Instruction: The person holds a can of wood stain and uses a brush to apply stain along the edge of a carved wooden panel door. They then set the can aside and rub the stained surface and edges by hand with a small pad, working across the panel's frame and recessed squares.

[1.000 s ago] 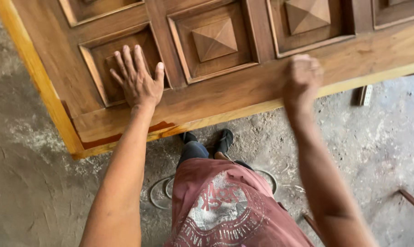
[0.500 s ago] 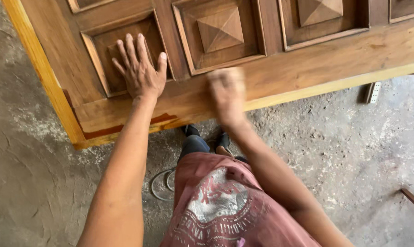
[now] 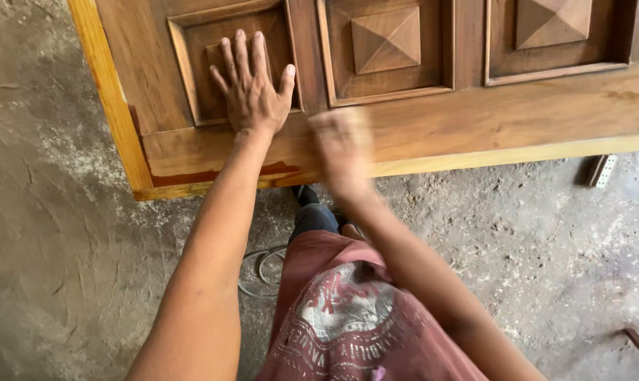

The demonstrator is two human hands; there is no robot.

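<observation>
seemingly partway through rubbing down a wooden door [image 3: 418,134] lying flat above a dusty floor [image 3: 65,268]: near rail glossy amber, one reddish patch left by the corner. left hand [image 3: 252,92] flat, fingers spread on a raised panel [image 3: 231,67]; right hand [image 3: 340,144] blurred on the rail, grip impossible to tell.

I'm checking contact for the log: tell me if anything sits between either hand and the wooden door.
Nothing visible does. The left hand lies flat on the door, over a recessed panel, with no gap showing. The right hand is blurred at the door's bottom rail; whether it holds something against the wood cannot be told.
</observation>
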